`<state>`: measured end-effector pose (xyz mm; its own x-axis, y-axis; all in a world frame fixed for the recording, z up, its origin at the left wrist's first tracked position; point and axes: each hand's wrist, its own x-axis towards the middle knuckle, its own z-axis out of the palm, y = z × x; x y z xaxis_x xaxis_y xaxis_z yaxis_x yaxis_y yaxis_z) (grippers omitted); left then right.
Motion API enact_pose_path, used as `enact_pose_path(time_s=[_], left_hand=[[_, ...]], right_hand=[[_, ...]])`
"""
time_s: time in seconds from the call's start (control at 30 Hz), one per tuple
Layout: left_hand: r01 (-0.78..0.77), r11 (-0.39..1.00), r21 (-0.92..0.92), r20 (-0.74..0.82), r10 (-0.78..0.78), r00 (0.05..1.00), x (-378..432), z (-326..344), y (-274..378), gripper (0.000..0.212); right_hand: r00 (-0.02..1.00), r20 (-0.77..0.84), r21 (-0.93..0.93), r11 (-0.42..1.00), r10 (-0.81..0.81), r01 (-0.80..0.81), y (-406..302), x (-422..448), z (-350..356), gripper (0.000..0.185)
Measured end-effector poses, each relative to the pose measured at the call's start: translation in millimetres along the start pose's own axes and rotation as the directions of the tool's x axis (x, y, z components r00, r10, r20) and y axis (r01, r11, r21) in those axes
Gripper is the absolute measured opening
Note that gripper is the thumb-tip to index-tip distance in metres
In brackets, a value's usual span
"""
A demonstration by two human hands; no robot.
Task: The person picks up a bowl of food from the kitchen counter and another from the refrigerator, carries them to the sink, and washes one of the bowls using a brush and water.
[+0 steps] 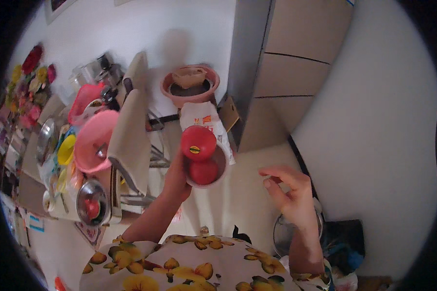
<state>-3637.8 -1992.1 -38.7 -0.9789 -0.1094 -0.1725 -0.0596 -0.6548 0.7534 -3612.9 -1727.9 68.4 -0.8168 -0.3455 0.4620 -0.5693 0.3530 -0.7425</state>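
My left hand (177,178) grips a pale bowl (222,165) by its left side, holding it in front of my body above the floor. Two round red fruits (203,172) sit in the bowl, one partly over the other. The upper red fruit (199,140) carries a small yellow-and-dark sticker and rises past the rim. To the right of the bowl, apart from it, my right hand (289,194) hangs in the air. Its fingers are bent, a gap shows between thumb and forefinger, and nothing is visible in it.
On the left, a table holds a pink plastic basin (94,145), a yellow container (66,150) and a metal bowl (82,202) with red fruit. A beige chair (129,134) adjoins it. Ahead are a white printed sack (195,112), a terracotta-coloured tub (167,92) and a tall cabinet (291,76).
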Motion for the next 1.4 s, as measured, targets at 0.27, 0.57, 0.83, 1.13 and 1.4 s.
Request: enact_pose_path(time_s=[0.27,0.57,0.83,1.13,1.4], left_hand=[[0.043,0.999,-0.01,-0.068,-0.043,0.997,135,38,-11,0.055],[-0.104,0.995,-0.003,-0.229,0.101,0.968,245,87,-28,0.053],[-0.097,0.995,0.033,-0.324,0.102,0.94,308,129,-37,0.051],[-0.07,0.992,-0.105,-0.114,0.058,0.992,381,167,-35,0.051],[-0.036,0.998,-0.046,-0.023,0.035,0.999,429,172,-20,0.054]], right_hand=[[0.997,-0.07,-0.105,0.994,-0.019,0.012,133,154,-50,0.027],[0.947,0.053,-0.532,0.793,-0.318,0.296,247,424,-111,0.037],[0.94,0.182,-0.829,0.468,-0.289,0.305,319,562,-131,0.029],[0.955,0.25,-0.913,0.29,-0.161,0.288,306,565,-114,0.022],[0.951,0.127,-0.856,0.453,-0.28,0.248,285,483,-134,0.016]])
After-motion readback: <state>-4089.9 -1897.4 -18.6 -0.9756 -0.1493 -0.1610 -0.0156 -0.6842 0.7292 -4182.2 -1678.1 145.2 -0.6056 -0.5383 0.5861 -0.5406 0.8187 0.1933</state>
